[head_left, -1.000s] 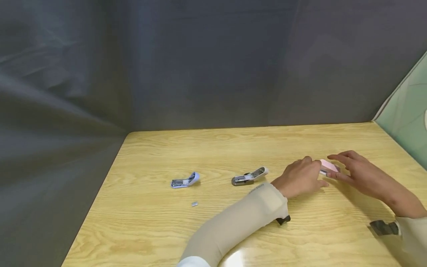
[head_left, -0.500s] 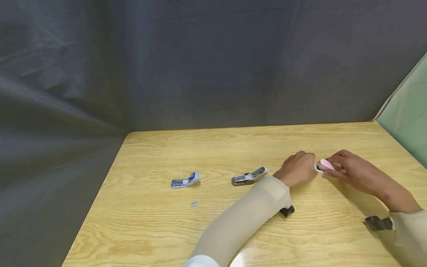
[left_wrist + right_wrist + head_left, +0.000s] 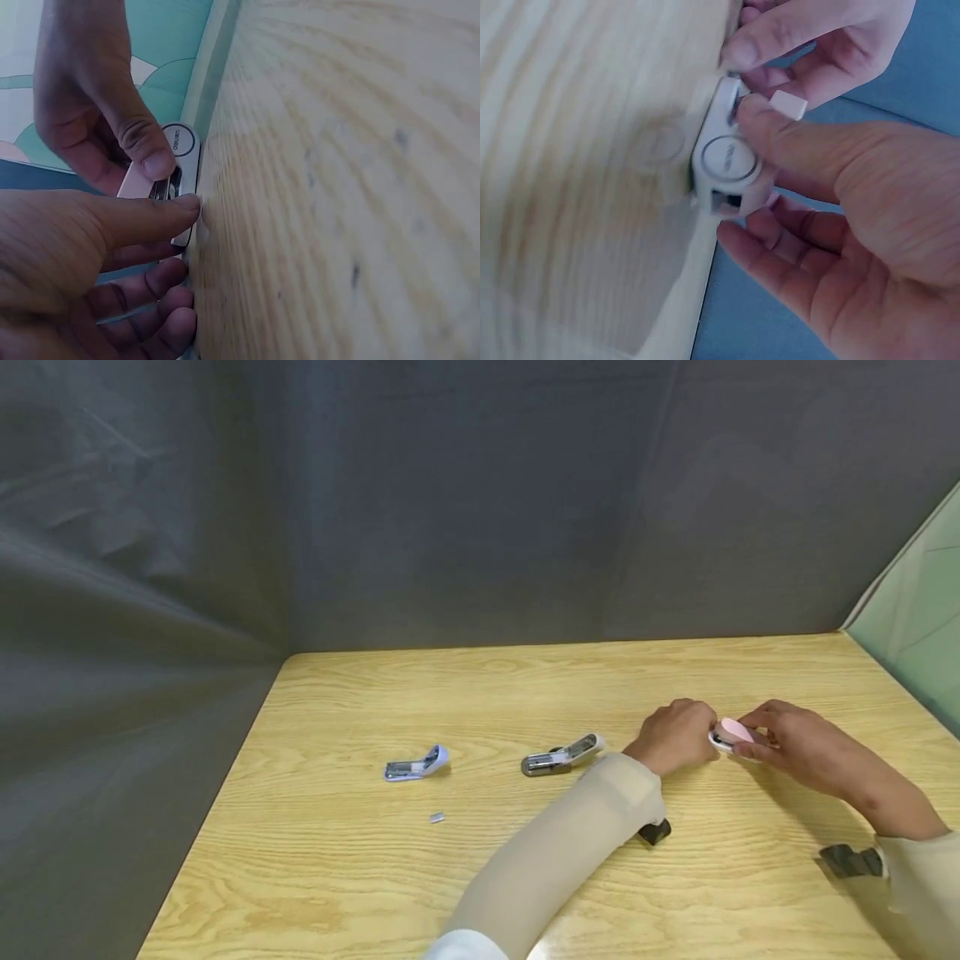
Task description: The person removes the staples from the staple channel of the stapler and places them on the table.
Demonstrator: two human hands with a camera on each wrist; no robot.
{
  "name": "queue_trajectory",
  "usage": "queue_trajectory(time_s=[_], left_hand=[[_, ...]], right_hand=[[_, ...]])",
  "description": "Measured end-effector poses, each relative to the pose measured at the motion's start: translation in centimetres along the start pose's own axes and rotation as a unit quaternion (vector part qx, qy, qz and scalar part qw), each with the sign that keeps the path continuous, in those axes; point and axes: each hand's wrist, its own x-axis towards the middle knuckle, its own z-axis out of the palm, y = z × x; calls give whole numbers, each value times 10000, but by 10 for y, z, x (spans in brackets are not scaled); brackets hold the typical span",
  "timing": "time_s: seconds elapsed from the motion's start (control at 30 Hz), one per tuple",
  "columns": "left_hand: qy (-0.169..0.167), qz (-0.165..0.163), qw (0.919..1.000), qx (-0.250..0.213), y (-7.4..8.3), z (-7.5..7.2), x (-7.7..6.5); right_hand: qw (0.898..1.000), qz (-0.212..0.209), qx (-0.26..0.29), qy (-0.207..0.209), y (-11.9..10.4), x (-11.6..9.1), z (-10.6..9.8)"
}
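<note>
A small pink-and-white stapler (image 3: 735, 730) stands on the table at the right, between my hands. My right hand (image 3: 813, 753) grips it, thumb on one side and fingers on the other. In the right wrist view the stapler's white side (image 3: 730, 156) faces the camera, and its pink top is lifted from the base. My left hand (image 3: 675, 735) is at the stapler's front end. As the left wrist view shows, the left thumb (image 3: 169, 214) and a finger pinch that end of the base, while the other fingers curl below. The staple slot is partly hidden by the fingers.
Left of the hands lies a grey-and-white stapler (image 3: 562, 755) with its top swung up. Farther left is a blue one (image 3: 417, 764), likewise raised. A short silver staple strip (image 3: 437, 817) lies in front of it. Dark curtain (image 3: 480, 510) hangs behind the table.
The silver strip seen by the fingers is out of sight, and the stapler's white front end now shows. My left hand drew back left, then edged right to that end. The right hand firmed its hold.
</note>
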Motion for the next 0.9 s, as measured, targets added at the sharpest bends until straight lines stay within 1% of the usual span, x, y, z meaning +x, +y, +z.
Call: queue_trajectory(time_s=[0.1,0.23,0.33,0.47,0.6,0.8,0.9], left_hand=[[28,36,10000,5,2,1,-1],[5,-100,9999,44,3,1,-2],[68,-192,9998,88,2,-1,0],[90,-172,9997,144,5,-2,2],[3,-127,9996,260,8,0,1],[115,60,9986,512,10,0,-2],[113,37,9986,519,8,-1,-3]], right_hand=[[9999,-61,-88,21,-1,-1,-1],[9994,-278,-204,71,-2,-2,-1],[9994,-230,-159,179,-1,-2,-4],[9994,106,102,313,3,-6,-7],[9980,176,376,482,5,-11,-6],[9912,326,1075,701,8,-16,-8],[9885,425,1257,728,8,-17,-9]])
